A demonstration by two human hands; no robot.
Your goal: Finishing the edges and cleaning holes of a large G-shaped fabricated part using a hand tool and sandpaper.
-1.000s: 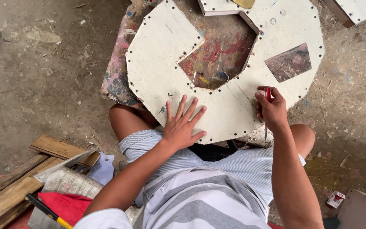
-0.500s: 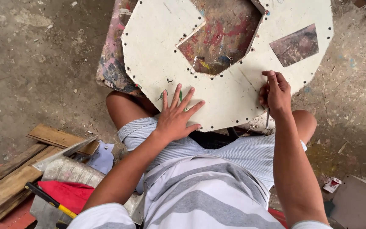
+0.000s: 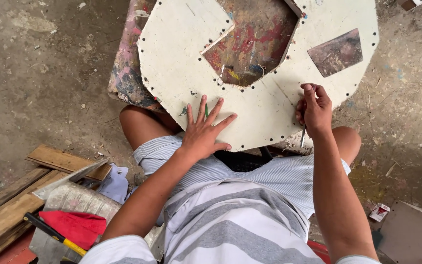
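Palms matter: our left hand (image 3: 203, 132) presses the white panel (image 3: 269, 105) flat, open-fingered, while our right hand (image 3: 314, 108) at three o'clock keeps its closed grip on the slim tool (image 3: 303, 137) upright.

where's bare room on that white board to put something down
Bare white board between the left hand and the middle cutout. Crowded near the right hand, holding a thin tool by the edge holes.

The round white board (image 3: 264, 98) is cut off by the top edge, the thin metal tool (image 3: 303, 137) is mostly hidden inside the right hand (image 3: 314, 108), and the yellow-handled hammer (image 3: 54, 234) lies partly out of frame.
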